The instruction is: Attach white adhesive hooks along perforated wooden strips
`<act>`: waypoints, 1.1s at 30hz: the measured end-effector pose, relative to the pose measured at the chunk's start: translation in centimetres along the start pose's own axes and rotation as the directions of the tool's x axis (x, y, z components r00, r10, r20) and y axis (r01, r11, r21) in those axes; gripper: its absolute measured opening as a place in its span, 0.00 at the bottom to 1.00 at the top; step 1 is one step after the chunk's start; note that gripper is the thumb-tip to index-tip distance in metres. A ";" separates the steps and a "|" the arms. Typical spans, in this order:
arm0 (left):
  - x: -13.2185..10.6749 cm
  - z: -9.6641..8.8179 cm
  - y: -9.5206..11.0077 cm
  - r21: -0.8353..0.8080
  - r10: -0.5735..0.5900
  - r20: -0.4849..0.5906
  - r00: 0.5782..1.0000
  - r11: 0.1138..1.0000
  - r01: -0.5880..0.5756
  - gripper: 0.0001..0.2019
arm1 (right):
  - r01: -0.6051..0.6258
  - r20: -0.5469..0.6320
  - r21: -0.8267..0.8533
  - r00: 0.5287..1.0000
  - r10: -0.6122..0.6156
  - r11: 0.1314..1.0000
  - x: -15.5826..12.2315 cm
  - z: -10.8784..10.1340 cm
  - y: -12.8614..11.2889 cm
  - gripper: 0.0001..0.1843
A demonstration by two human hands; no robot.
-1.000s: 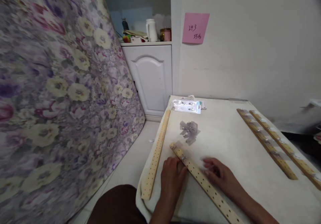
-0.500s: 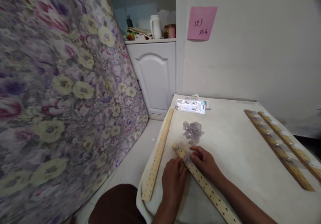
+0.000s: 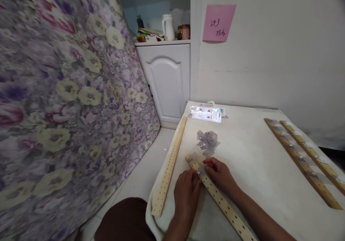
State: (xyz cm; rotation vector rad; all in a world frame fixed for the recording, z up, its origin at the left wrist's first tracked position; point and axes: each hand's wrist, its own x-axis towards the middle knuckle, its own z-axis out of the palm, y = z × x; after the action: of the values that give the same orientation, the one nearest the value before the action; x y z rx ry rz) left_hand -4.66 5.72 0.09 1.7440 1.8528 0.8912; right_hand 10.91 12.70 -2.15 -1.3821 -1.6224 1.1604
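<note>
A long wooden strip with rows of holes [image 3: 221, 201] lies slantwise on the cream table cloth [image 3: 250, 162]. My left hand [image 3: 185, 194] rests against its near side, fingers curled at the strip's edge. My right hand [image 3: 219, 174] sits on the far side, fingertips pinched on a small clear hook piece [image 3: 199, 172] on the strip's upper end. A small heap of clear adhesive hooks [image 3: 207, 141] lies just beyond my hands.
A second holed strip [image 3: 169, 167] lies along the table's left edge. Two strips with hooks fitted [image 3: 304, 160] lie at the right. A blister pack [image 3: 205, 113] lies at the table's far edge. A flowered mattress [image 3: 61, 100] leans at left, beside a white cabinet [image 3: 167, 79].
My right hand moved left from the strip's middle to its upper end and closed on the small hook piece. The left hand stayed put. The view shifted slightly.
</note>
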 end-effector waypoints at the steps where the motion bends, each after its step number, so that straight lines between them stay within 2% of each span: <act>1: 0.0 0.0 0.0 -0.001 -0.002 -0.001 1.000 1.000 0.002 0.09 | 0.001 -0.005 -0.002 1.000 -0.001 1.000 0.0 0.0 0.0 0.14; 9: 0.1 0.0 0.0 -0.029 -0.023 0.018 1.000 0.999 0.024 0.09 | 0.008 -0.003 -0.025 1.000 -0.008 1.000 0.0 0.0 -0.2 0.13; 15: 0.1 -0.1 0.0 -0.021 -0.009 -0.017 1.000 1.000 0.008 0.07 | 0.009 -0.012 -0.050 1.000 -0.010 0.999 -0.2 0.1 -0.3 0.14; 26: 0.1 0.0 -0.2 -0.034 -0.016 -0.017 1.000 0.999 0.015 0.08 | -0.023 -0.030 -0.130 0.999 0.019 0.991 0.0 0.5 -0.6 0.16; 33: -0.5 -0.2 -0.5 -0.108 0.007 -0.066 0.998 0.994 -0.014 0.09 | -0.040 -0.041 -0.167 0.999 0.033 0.985 -0.2 0.5 -1.3 0.15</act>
State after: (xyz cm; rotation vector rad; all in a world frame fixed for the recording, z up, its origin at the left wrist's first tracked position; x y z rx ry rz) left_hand -5.09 5.24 -0.20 1.6787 1.8026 1.0449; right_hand 10.05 12.42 -1.14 -1.5363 -1.7063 1.0310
